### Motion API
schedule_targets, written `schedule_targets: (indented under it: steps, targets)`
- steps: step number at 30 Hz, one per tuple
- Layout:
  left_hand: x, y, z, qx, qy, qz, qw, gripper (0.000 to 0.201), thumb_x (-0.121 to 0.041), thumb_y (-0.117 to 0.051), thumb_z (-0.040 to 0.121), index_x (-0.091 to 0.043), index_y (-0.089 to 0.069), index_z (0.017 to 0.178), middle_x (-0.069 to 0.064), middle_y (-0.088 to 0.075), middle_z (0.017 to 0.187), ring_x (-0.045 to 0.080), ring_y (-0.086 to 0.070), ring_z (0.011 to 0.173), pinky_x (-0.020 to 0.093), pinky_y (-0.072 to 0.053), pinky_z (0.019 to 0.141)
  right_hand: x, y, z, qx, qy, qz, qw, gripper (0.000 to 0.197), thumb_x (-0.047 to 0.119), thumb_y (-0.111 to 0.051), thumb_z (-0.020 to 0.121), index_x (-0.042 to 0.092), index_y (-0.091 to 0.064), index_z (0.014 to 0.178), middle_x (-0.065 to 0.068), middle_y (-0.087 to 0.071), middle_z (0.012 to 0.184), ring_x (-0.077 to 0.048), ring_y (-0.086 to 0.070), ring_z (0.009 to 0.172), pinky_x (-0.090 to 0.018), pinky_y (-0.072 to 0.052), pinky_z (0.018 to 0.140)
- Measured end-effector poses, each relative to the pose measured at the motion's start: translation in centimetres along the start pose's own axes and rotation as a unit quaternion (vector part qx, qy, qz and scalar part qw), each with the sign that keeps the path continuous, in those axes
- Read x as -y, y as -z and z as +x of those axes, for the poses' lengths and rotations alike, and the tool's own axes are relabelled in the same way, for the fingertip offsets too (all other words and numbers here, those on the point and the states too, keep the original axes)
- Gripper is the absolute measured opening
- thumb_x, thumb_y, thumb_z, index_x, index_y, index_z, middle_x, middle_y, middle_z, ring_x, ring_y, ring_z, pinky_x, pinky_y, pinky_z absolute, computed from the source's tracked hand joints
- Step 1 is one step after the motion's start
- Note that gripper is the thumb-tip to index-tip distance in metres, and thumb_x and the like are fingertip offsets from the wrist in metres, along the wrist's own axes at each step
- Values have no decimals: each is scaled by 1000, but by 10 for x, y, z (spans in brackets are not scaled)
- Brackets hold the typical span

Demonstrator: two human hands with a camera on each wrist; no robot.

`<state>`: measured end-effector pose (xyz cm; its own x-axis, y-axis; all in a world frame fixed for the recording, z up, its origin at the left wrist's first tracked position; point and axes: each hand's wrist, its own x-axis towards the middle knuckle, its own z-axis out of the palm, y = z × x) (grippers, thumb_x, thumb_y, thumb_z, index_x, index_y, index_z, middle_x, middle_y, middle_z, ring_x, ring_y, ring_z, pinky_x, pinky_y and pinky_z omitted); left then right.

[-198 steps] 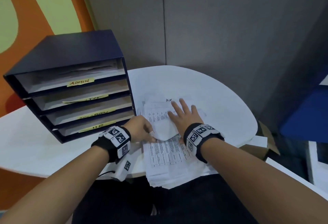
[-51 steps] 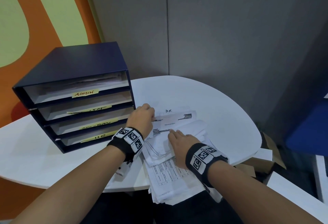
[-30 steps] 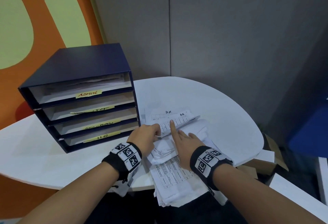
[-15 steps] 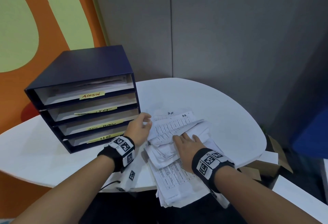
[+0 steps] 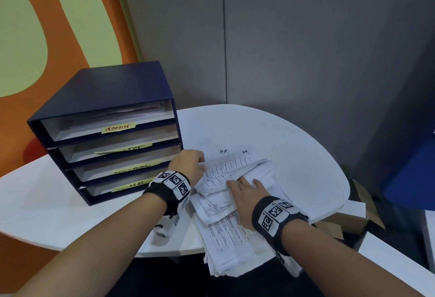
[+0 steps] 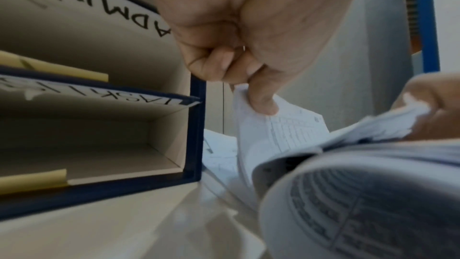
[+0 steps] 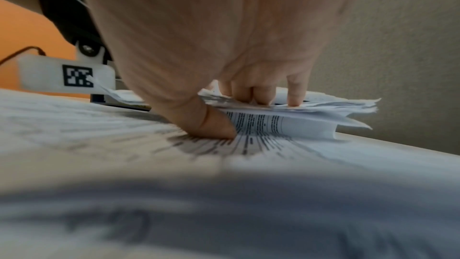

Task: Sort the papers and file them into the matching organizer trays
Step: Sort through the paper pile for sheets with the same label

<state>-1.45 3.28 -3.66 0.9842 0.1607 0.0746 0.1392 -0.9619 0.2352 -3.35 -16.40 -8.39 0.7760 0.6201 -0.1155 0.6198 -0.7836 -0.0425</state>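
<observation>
A thick stack of printed papers (image 5: 226,233) lies on the white table (image 5: 282,136) and overhangs its front edge. Several upper sheets are folded back toward the far end. My left hand (image 5: 190,165) pinches the left corner of one tabled sheet (image 6: 281,129) between thumb and finger and holds it raised just right of the organizer. My right hand (image 5: 244,191) holds the folded-back sheets (image 7: 311,113), fingers on top and thumb tucked underneath. The dark blue organizer (image 5: 103,94) stands at the left, with yellow labels reading ADMIN at the top and HR (image 5: 137,182) at the bottom.
Grey partition walls close off the back and right. An open cardboard box (image 5: 362,214) sits below the table's right edge, with a blue object (image 5: 414,179) beyond it. A white tagged device (image 5: 164,228) hangs under my left wrist.
My left hand has gone from beside the folded sheets up to a sheet's left corner and pinched it. My right hand went from pointing at a page to holding the folded sheets down.
</observation>
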Motion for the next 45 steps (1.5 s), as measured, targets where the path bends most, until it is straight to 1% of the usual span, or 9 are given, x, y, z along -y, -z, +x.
schedule_targets:
  steps: [4, 10, 16, 22, 26, 30, 34, 41, 45]
  targets:
    - [-2, 3, -17, -40, -46, 29, 998, 21, -27, -53, 97, -21, -70, 87, -2, -71, 83, 19, -64, 76, 31, -55, 71, -1, 1, -1, 4, -1, -13, 1000, 89, 15, -62, 74, 12, -11, 147, -4, -31, 146, -22, -20, 140, -50, -13, 116]
    - [1, -12, -49, -102, -141, 28, 984, 19, -29, -60, 93, -21, -76, 87, -9, -53, 121, 15, -61, 71, 30, -53, 57, 0, 4, -4, 4, -5, -43, 999, 93, 18, -59, 78, 14, -2, 151, -8, -18, 154, -25, -8, 145, -50, -10, 116]
    - [0, -23, -51, -21, -144, -53, 988, 16, -32, -60, 93, -23, -71, 85, -15, -56, 94, 7, -56, 76, 29, -51, 72, 3, 10, -7, -130, -21, -90, 987, 59, 17, -64, 51, 14, -57, 110, -18, -50, 124, -38, -47, 114, -49, -39, 90]
    - [6, -11, -37, 52, -159, -112, 980, 16, -38, -69, 87, -25, -74, 79, -16, -64, 86, 0, -57, 67, 26, -52, 72, 6, 11, 4, -106, 54, -11, 993, 89, 5, -59, 66, 14, -18, 145, -10, -14, 156, -26, -11, 146, -44, -15, 115]
    - [7, 5, -26, 145, -119, -178, 966, 25, -51, -66, 86, -28, -75, 85, -16, -72, 86, -3, -62, 59, 20, -52, 64, 7, 1, 2, -100, 41, -38, 993, 84, 14, -57, 70, 14, -20, 146, -5, -27, 148, -27, -22, 139, -46, -17, 110]
    - [3, 5, 0, 85, -73, -131, 985, 37, -39, -62, 93, -23, -60, 126, -6, -63, 126, 6, -63, 101, 31, -48, 97, 7, -7, 2, -107, 30, -46, 993, 82, 16, -56, 60, 14, -32, 138, -8, -36, 135, -29, -34, 126, -47, -24, 104]
    - [-2, -18, 19, 167, -24, -4, 986, 79, -39, -65, 89, -18, -22, 151, 9, -54, 135, 26, -57, 117, 36, -49, 95, 5, -10, 2, -115, 31, -28, 992, 79, 17, -54, 57, 15, -35, 134, -6, -38, 131, -28, -36, 121, -46, -26, 102]
    - [-6, -7, 18, 7, -40, 35, 999, 8, -19, -59, 91, -19, -67, 93, -1, -58, 102, 22, -61, 94, 30, -47, 74, 2, -13, 2, -122, 23, -29, 992, 78, 17, -58, 55, 17, -37, 130, -5, -42, 127, -27, -41, 118, -45, -29, 101]
    - [-3, -1, 0, 23, -48, -4, 999, 8, -17, -62, 88, -21, -66, 82, -6, -64, 90, 16, -61, 84, 31, -51, 71, 6, -7, -2, -122, 12, -21, 992, 100, 19, -62, 64, 11, -11, 149, -5, -38, 133, -27, -37, 127, -46, -22, 107]
